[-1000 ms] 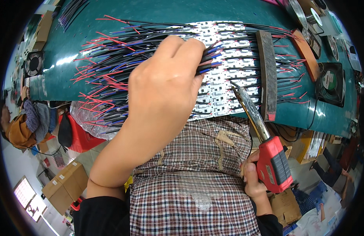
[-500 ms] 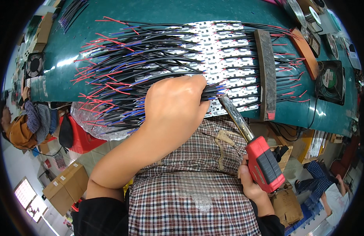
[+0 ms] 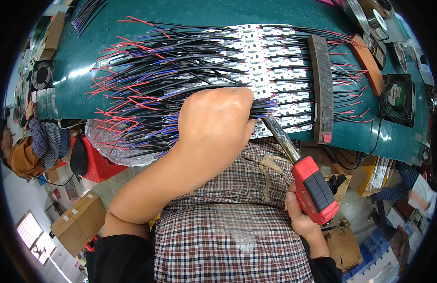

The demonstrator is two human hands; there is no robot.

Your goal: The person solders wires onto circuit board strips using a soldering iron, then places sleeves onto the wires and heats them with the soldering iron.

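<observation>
My left hand [image 3: 216, 118] is closed around a bundle of wires [image 3: 263, 107], black, blue and red, whose cut ends stick out past the fist over white circuit boards [image 3: 256, 61]. In my right hand [image 3: 301, 219] is a red and black soldering gun [image 3: 315, 191]. Its shiny metal tip points up and left, close by the wire ends; whether they touch I cannot tell. More black wires with red and blue ends [image 3: 147, 80] fan out leftward from the boards. A long dark bar [image 3: 321, 89] lies across the wires at the boards' right side.
An orange block [image 3: 367, 63], a black fan [image 3: 397, 99] and a solder spool [image 3: 379, 19] sit at the right of the green table [image 3: 180, 9]. A clear plastic bag [image 3: 117, 144] hangs at the near edge. Other people are to the left and right.
My left hand and its wires have shifted slightly right. The soldering gun has moved a little up and left. At the far right, the other person has changed position.
</observation>
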